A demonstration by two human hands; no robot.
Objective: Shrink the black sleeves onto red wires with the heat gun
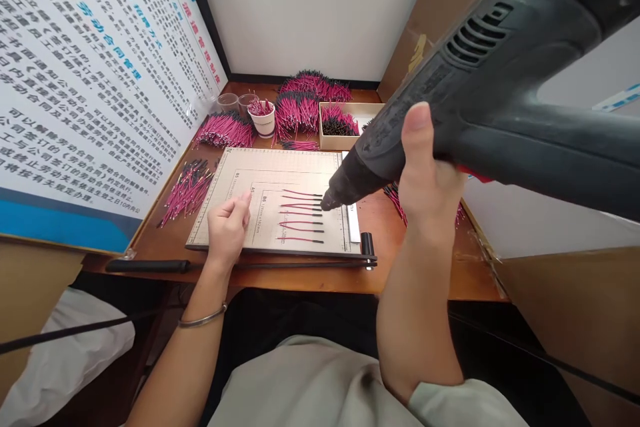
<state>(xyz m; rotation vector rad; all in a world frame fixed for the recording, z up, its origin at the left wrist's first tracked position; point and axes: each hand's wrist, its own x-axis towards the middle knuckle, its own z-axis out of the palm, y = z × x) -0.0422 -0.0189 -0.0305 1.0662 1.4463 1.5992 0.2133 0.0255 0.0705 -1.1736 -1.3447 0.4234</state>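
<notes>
My right hand (427, 180) is wrapped round a black heat gun (465, 60), thumb along its near side. The gun tilts down to the left, its nozzle (337, 190) close to the black ends of several pink wires (300, 222). These wires lie spaced in a row on a paper trimmer board (295, 167) printed with grid lines. My left hand (229, 223) rests over the left part of the board, its fingers curled shut; nothing sticks out of them. A silver bangle (203, 319) circles that wrist.
Piles of pink wires (227, 130) lie on the wooden table, beside a paper cup (263, 121) of wires. A cardboard box (345, 142) holds more. The trimmer's black handle (147, 266) runs along the front edge. A printed poster (95, 80) stands left, cardboard (575, 307) right.
</notes>
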